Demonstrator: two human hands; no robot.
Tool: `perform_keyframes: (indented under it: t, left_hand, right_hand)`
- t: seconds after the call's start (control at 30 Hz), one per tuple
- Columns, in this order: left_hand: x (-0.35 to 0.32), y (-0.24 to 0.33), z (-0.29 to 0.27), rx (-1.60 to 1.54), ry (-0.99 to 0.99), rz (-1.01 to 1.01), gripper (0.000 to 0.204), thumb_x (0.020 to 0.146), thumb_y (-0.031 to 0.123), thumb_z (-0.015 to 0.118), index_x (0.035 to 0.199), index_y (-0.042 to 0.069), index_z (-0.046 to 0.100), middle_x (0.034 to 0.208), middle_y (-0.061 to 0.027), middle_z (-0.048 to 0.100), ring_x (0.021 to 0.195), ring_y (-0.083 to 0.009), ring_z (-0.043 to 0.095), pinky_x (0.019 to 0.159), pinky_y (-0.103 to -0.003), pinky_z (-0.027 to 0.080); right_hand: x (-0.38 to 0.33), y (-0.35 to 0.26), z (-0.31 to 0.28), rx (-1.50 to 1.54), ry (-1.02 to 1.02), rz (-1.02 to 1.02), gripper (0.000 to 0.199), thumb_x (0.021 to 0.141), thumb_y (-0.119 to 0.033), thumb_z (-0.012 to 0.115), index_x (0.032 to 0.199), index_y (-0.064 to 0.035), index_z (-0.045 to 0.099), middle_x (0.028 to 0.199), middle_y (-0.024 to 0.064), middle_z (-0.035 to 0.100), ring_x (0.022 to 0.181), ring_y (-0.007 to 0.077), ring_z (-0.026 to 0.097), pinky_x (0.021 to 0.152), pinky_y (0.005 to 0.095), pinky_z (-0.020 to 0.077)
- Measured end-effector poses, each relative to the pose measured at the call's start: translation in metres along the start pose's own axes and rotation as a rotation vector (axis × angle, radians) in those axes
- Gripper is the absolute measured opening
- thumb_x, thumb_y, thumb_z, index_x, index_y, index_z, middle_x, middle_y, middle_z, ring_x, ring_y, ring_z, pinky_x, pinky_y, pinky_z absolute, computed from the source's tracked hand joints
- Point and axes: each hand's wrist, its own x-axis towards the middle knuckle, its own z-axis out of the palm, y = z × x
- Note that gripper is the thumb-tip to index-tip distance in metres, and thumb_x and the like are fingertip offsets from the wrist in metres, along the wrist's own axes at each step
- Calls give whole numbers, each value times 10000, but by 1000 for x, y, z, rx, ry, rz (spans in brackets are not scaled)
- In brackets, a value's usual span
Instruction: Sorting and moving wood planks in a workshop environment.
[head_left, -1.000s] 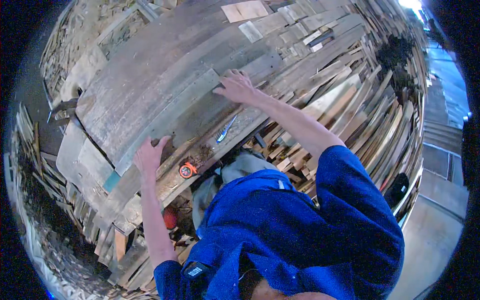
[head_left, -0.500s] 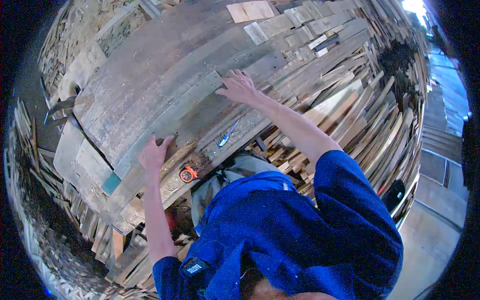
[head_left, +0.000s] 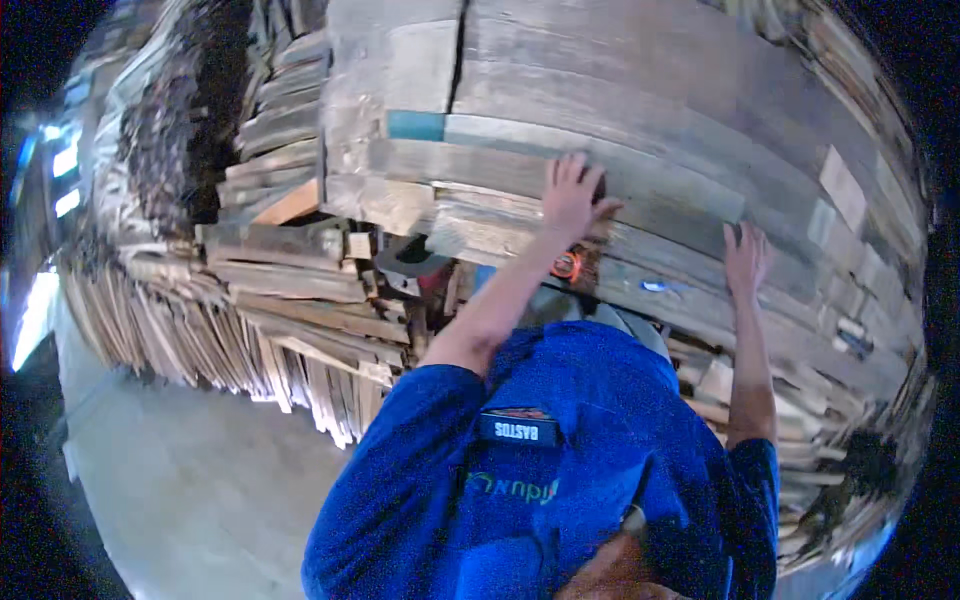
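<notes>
A long weathered board [head_left: 590, 143] lies across the wooden bench top, with a narrower grey plank [head_left: 460, 163] along its near side. My left hand [head_left: 570, 205] rests on the planks with its fingers spread. Farther right, my right hand [head_left: 746, 258] lies with fingers stretched at the board's near edge, by its right end. Neither hand grips anything. Between them, nearer my body, sits an orange round tape measure [head_left: 566, 265]. To its right is a slim blue-and-white object [head_left: 655, 286], blurred now. A teal-painted patch [head_left: 415, 125] marks the left end of the boards.
Stacked wood offcuts [head_left: 300, 300] fill the near left, beside a dark grey curved object [head_left: 410, 262] on the bench's edge. Concrete floor [head_left: 210, 450] shows at lower left. Light wood pieces [head_left: 842, 187] lie at right. More timber [head_left: 270, 130] is piled beyond the left end.
The view has swung left, bringing the left-hand stacks and floor into sight. My left hand still has spread fingers on the planks; my right hand stays near the board's right end.
</notes>
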Motion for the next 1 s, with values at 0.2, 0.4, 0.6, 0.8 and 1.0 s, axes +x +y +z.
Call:
perform_keyframes:
  t: [0.2, 0.4, 0.6, 0.8, 1.0]
  left_hand:
    - [-10, 13, 21, -71, -24, -79, 645, 862, 615, 606, 1321, 163, 567, 1483, -213, 371, 1398, -414, 331, 1168, -600, 191]
    - [3, 0, 10, 4, -60, -67, 632, 900, 590, 577, 1358, 159, 521, 1489, -192, 384, 1415, -390, 322, 1176, -595, 171]
    - [43, 33, 2, -56, -151, -38, 523, 879, 423, 664, 1333, 171, 598, 1365, -78, 584, 1399, -326, 376, 1197, -498, 197]
    - [12, 4, 17, 145, -182, 46, 704, 918, 529, 597, 1457, 110, 425, 1567, -164, 342, 1499, -351, 195, 1207, -560, 75]
    - [-6, 32, 2, 155, -234, -23, 902, 765, 499, 774, 1502, 166, 376, 1600, -180, 270, 1514, -336, 148, 1210, -558, 66]
  right_hand:
    - [-1, 32, 49, 19, 108, 138, 467, 949, -430, 593, 1246, -71, 617, 1297, 134, 598, 1250, 337, 509, 1076, 462, 354]
    - [9, 3, 60, 115, 279, 218, 524, 918, -522, 609, 1174, -65, 634, 1196, 179, 610, 1170, 374, 525, 1050, 473, 363]
    - [1, 19, 61, 108, 226, 311, 410, 857, -453, 658, 936, -52, 690, 1019, 194, 659, 1018, 402, 593, 870, 538, 448]
    - [1, 4, 39, 243, 318, 339, 552, 884, -552, 586, 1095, -44, 626, 1170, 154, 582, 1190, 358, 494, 1098, 519, 296]
    - [-31, 6, 36, 337, 424, 361, 554, 887, -550, 603, 1097, -38, 630, 1175, 138, 564, 1212, 321, 479, 1115, 488, 292]
